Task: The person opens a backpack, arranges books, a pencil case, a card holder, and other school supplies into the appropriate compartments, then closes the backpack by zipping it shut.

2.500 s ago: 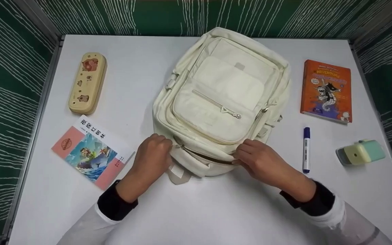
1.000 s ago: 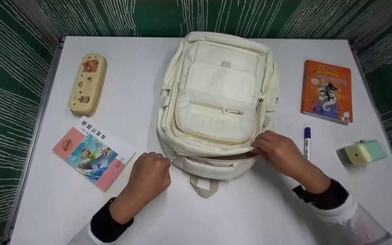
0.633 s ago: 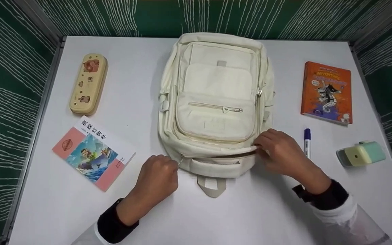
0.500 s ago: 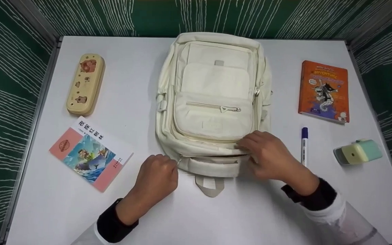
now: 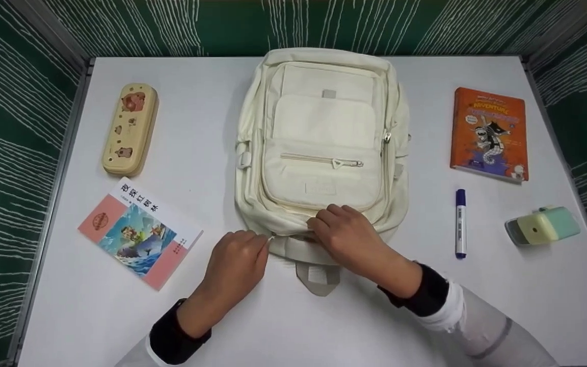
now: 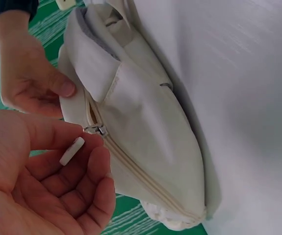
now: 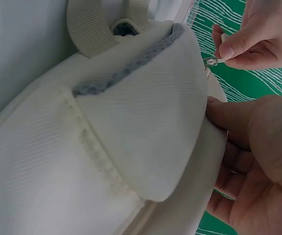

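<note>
A cream backpack (image 5: 324,120) lies on the white table with its front pockets up and its grab loop (image 5: 319,288) toward me. My left hand (image 5: 237,265) is at the bag's near left corner. Thumb and index finger pinch a zipper pull (image 6: 72,151), whose metal slider (image 6: 100,130) sits on the zipper (image 6: 141,178). A short gap in the zipper shows beside the slider. My right hand (image 5: 352,239) grips the near edge of the bag around its middle, thumb on one side of the fabric and fingers on the other. That hand covers part of the zipper line in the head view.
On the left lie a yellow pencil case (image 5: 130,130) and a pink-and-white book (image 5: 140,234). To the right are an orange book (image 5: 488,135), a blue-capped marker (image 5: 460,224) and a green-and-yellow pencil sharpener (image 5: 543,226). Patterned green walls (image 5: 232,25) border the table.
The backpack has turned from slanted to nearly straight. My right hand has slid left from the bag's right corner to its middle, and less of the opening shows. The left hand keeps its pinch.
</note>
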### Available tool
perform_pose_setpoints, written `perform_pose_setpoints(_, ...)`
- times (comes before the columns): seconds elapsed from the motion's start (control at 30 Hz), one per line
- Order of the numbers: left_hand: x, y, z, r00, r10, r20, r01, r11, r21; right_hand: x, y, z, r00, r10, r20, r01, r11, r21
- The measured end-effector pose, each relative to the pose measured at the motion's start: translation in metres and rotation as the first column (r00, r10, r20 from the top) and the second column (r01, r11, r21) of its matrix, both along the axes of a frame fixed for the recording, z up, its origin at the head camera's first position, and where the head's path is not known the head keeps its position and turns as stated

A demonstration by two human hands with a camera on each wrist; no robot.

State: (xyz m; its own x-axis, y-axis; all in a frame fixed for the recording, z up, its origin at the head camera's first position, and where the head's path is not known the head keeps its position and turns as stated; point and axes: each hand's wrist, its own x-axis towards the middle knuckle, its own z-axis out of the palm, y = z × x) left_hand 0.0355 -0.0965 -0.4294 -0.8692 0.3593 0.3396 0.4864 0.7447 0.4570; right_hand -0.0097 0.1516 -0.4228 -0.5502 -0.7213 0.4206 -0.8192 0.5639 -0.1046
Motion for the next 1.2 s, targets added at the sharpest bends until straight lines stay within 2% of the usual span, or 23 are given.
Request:
perform_pose_setpoints(0.37, -0.012, -0.013, -0.009, 0.999, 0.049, 0.018, -0.048, 0.998, -0.037, 0.001, 0.007, 0.001, 0.999, 0.053, -0.012, -0.054, 0.997, -0.059)
perform_pose_setpoints(0.5, -0.020, -0.019, -0.012, 0.993, 0.109, 0.036, -0.108, 0.994, -0.033, 0.000, 0.010, 0.002, 0.998, 0.060, 0.000, -0.060, 0.996, -0.073)
perform_pose_setpoints(0.63, -0.034, -0.028, -0.017, 0.978, 0.188, 0.088, -0.185, 0.982, -0.050, 0.000, 0.011, 0.004, 0.998, 0.060, -0.004, -0.060, 0.995, -0.079)
perform_pose_setpoints(0.77, -0.050, -0.037, -0.017, 0.953, 0.263, 0.153, -0.255, 0.964, -0.070, -0.001, 0.012, 0.005, 0.998, 0.059, -0.019, -0.060, 0.996, -0.071)
perform_pose_setpoints(0.9, -0.066, -0.046, -0.015, 0.929, 0.322, 0.180, -0.310, 0.946, -0.092, -0.002, 0.013, 0.006, 0.999, 0.054, -0.008, -0.054, 0.998, -0.041)
perform_pose_setpoints(0.97, -0.073, -0.048, -0.014, 0.925, 0.329, 0.190, -0.312, 0.943, -0.113, -0.003, 0.013, 0.007, 0.998, 0.060, -0.005, -0.060, 0.998, -0.031)
perform_pose_setpoints(1.1, -0.090, -0.047, -0.012, 0.929, 0.317, 0.190, -0.285, 0.942, -0.176, -0.004, 0.013, 0.007, 0.997, 0.078, -0.002, -0.078, 0.997, -0.013)
perform_pose_setpoints(1.2, -0.103, -0.047, -0.013, 0.926, 0.324, 0.195, -0.277, 0.932, -0.232, -0.004, 0.013, 0.008, 0.996, 0.094, 0.000, -0.094, 0.996, 0.012)
